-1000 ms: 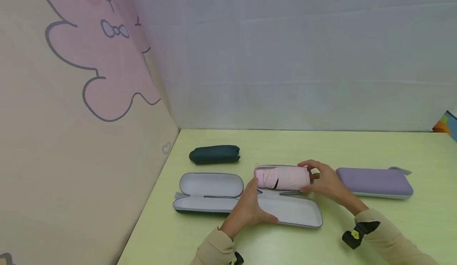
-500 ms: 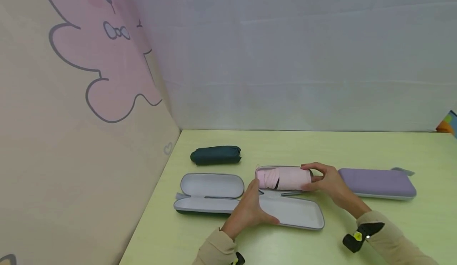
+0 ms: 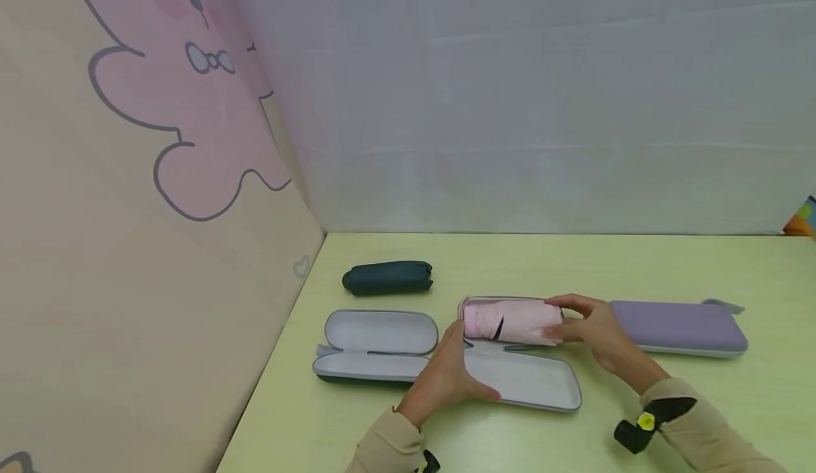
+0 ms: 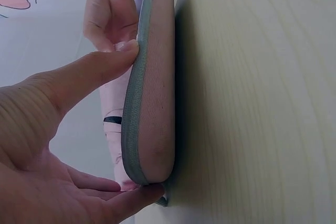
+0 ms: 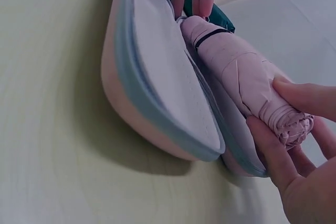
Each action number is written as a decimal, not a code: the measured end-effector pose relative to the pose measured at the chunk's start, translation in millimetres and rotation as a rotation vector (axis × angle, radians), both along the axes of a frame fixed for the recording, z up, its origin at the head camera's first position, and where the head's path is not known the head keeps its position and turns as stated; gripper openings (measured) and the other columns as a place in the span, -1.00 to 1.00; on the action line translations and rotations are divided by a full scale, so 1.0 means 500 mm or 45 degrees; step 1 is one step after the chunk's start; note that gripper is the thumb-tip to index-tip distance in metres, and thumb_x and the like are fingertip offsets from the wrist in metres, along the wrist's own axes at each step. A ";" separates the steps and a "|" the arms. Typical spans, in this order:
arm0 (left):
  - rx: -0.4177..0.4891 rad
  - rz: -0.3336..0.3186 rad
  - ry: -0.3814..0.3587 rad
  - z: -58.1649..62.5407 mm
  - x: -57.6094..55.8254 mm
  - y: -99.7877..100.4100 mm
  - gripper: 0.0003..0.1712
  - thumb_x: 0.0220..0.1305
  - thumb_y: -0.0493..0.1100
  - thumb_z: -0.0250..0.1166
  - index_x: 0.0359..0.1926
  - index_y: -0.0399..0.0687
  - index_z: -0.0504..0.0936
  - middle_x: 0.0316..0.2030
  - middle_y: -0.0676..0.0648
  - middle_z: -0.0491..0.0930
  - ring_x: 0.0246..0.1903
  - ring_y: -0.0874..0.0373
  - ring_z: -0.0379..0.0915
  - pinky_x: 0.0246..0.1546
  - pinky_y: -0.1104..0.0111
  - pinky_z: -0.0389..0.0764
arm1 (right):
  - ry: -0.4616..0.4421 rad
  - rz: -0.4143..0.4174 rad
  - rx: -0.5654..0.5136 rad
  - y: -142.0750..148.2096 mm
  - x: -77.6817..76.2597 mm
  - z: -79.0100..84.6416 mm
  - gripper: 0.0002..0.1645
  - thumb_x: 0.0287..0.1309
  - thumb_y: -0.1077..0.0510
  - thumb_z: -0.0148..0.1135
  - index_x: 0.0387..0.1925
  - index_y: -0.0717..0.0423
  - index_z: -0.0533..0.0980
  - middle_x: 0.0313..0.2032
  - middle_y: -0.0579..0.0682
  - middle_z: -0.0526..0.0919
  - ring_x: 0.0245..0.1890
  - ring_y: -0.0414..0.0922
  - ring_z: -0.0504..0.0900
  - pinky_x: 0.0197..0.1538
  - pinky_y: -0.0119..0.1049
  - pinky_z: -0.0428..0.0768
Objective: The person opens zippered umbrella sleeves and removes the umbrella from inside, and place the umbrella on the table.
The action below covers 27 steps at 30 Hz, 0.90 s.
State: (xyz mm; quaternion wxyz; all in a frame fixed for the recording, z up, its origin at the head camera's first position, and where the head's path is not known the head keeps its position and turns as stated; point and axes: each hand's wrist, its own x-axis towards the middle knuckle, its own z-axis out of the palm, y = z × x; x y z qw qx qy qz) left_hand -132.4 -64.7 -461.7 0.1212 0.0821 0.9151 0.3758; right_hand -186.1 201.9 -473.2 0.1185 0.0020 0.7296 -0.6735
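A folded pink umbrella (image 3: 510,319) with a dark strap lies along the back half of an open pink zip case (image 3: 529,381), lined in white. My right hand (image 3: 596,328) pinches the umbrella's right end; in the right wrist view, thumb and fingers close round its gathered cloth (image 5: 294,127). My left hand (image 3: 446,374) grips the left end of the case. In the left wrist view, the thumb presses the grey zip edge (image 4: 135,90) and the fingers lie round the case's end.
Left of this case lies another open case (image 3: 379,331) with a pale lining and dark outside. Behind it is a dark green folded umbrella (image 3: 387,277). A closed purple case (image 3: 678,326) with a grey loop lies at the right. Walls border the table (image 3: 287,430) behind and left.
My right hand has shifted slightly right at the umbrella's end, and that end sits a little further right and nearer me. My left hand keeps its place on the case.
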 end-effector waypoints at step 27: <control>-0.018 0.009 -0.056 0.000 0.000 0.004 0.46 -0.39 0.08 0.66 0.45 -0.26 -0.04 0.44 -0.21 -0.05 0.39 -0.06 -0.07 0.26 0.06 0.18 | -0.077 -0.027 -0.318 0.020 -0.006 0.065 -0.57 -0.01 0.43 0.33 -0.20 -0.15 0.67 -0.09 -0.32 0.52 -0.19 -0.23 0.54 -0.19 -0.25 0.61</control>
